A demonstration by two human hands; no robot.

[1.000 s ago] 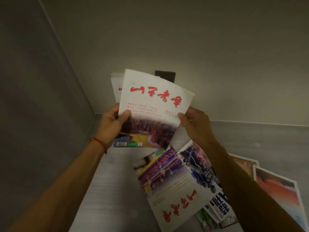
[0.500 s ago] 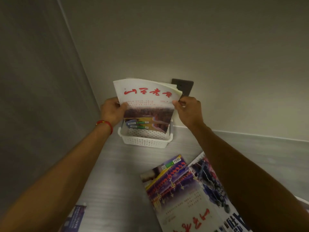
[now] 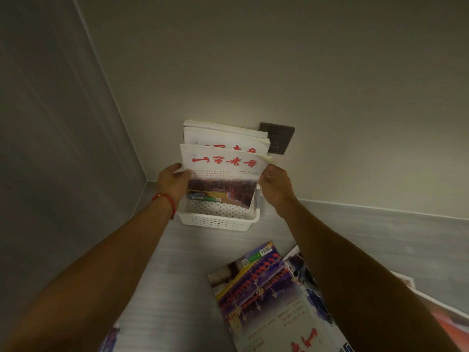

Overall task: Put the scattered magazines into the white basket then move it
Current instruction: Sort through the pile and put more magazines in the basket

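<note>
A white perforated basket (image 3: pixel 215 221) stands on the floor against the back wall. A magazine with a white cover and red characters (image 3: pixel 223 174) stands upright in it, in front of other upright magazines (image 3: pixel 223 134). My left hand (image 3: pixel 173 182) grips its left edge, thumb on the cover. My right hand (image 3: pixel 275 185) holds its right edge. Its lower end is down inside the basket. More magazines (image 3: pixel 269 298) lie scattered on the floor in front.
The basket sits near a corner, with a grey wall (image 3: pixel 63 148) to the left. A dark socket plate (image 3: pixel 278 138) is on the back wall behind the magazines. Another magazine (image 3: pixel 446 323) lies at the right edge, and one corner (image 3: pixel 110 339) shows at bottom left.
Both hands carried the magazine forward from above the floor pile and lowered it into the basket. The other upright magazines now show above it.
</note>
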